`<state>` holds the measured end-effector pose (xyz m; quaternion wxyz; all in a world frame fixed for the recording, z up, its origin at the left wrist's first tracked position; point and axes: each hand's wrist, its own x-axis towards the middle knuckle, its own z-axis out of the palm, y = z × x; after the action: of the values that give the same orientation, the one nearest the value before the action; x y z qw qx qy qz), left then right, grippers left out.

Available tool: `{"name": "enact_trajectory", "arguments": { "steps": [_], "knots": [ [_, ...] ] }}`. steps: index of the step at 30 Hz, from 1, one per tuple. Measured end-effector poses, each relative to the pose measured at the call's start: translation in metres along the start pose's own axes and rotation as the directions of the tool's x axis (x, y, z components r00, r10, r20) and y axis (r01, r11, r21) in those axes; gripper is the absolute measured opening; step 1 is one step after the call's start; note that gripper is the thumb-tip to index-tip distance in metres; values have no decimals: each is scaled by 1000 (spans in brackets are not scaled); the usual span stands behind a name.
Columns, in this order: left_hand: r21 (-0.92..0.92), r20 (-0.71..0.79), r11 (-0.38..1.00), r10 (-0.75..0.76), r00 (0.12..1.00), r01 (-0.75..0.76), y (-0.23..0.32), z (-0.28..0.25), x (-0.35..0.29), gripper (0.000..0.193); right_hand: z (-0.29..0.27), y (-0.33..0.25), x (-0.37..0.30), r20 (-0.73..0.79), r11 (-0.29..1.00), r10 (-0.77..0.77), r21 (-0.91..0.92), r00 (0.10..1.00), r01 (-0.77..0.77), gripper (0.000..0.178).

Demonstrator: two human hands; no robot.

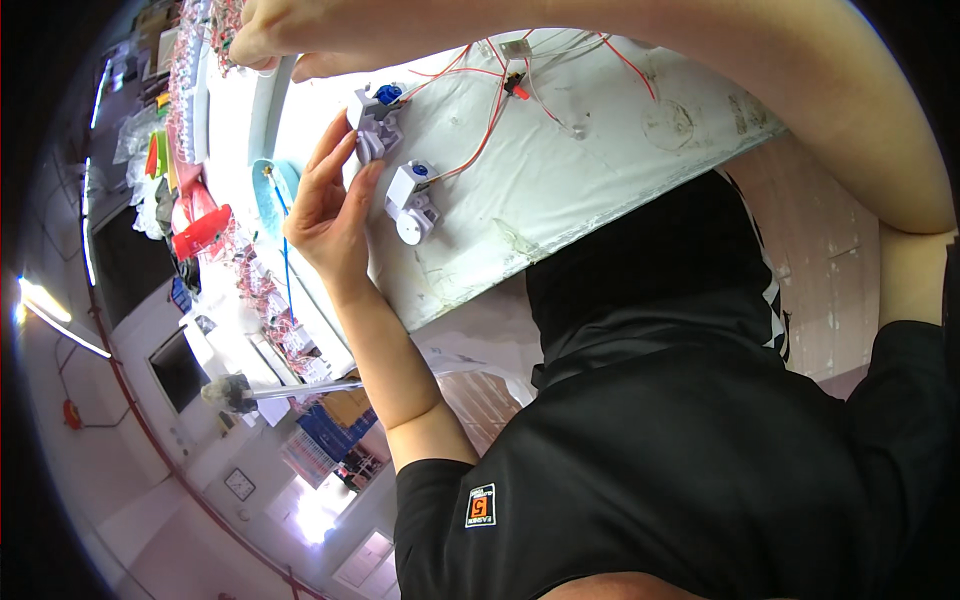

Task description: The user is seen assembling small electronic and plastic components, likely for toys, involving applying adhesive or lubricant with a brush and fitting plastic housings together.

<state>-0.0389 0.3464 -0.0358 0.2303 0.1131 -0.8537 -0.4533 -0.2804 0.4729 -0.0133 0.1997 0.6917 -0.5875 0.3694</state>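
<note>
My left hand [335,205] has its thumb and fingers around a white plastic housing [374,132] with a blue part on its top, resting on the white-covered table [590,150]. Just nearer to me lies a second white housing [412,205] of the same kind, with a round disc on its end. Red and white wires [488,130] run from the housings to a small black-and-red connector [515,86]. Reaching across the far side, my right hand [275,42] has curled fingers beside the table's raised grey edge; what they hold, if anything, is hidden.
A light-blue dish [273,190] stands left of my left hand, with a thin blue rod [283,225] near it. Farther left lie heaps of red-wired parts [262,290] and a red object [201,232]. The table's front edge [600,228] runs close to my body.
</note>
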Motion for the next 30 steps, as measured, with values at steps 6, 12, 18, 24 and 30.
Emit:
{"name": "enact_trajectory", "arguments": {
  "steps": [6, 12, 18, 24, 30],
  "knots": [
    [13, 2, 1000, 21, 1000, -21, 2, 3, 3, 38, -5, 0, -2, -18, 1000, -15, 27, 1000, 16, 13],
    [26, 18, 999, 27, 999, -27, -1, 4, 4, 38, 4, 4, -5, -79, 999, -40, 7, 996, 40, 12],
    [197, 128, 980, -1, 992, -24, 21, -5, 15, 33, 6, 2, 0, 7, 999, -26, 44, 1000, 26, 10],
    [327, 197, 942, 17, 980, -82, 30, -7, 17, 31, -20, -33, 15, 509, 978, -65, -140, 858, 157, 8],
    [559, 239, 790, 139, 961, -253, 47, 1, 8, 24, -2, -27, -20, 441, 945, -187, -163, 878, 284, 15]
  ]
}}
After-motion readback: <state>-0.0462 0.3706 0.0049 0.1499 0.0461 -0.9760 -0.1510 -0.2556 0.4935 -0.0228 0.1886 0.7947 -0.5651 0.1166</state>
